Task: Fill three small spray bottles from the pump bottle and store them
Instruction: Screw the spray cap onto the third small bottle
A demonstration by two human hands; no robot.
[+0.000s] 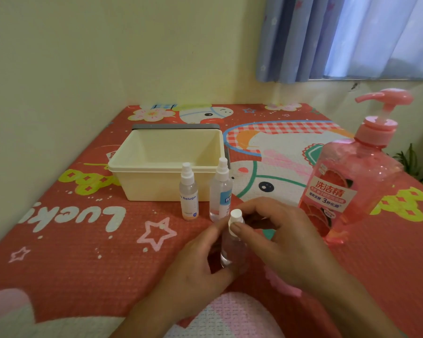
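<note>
Broadly, a red cartoon-printed mat (83, 252) fills the lower frame and meets a pale yellow wall (83, 57) at the back and left, with a blue curtain (327, 37) hanging in the upper right. A cream bin (152, 189) sits open-topped left of centre, and two small spray bottles stand upright just in front of it: one with a printed label (189, 193) and a clear one (220, 191) to its right, close together but apart. At right stands the pink pump bottle (352, 181), upright, its spout pointing toward the left of the frame. Low in the centre, the third spray bottle (231, 252) is held between both hands, its long axis nearly vertical and its white spray top (236, 215) pointing up toward the bin. The left hand (195, 262) curls its fingers around the clear body, while the right hand (286, 237) pinches the white top with thumb and fingertips. Whether the base touches the mat cannot be told.
</note>
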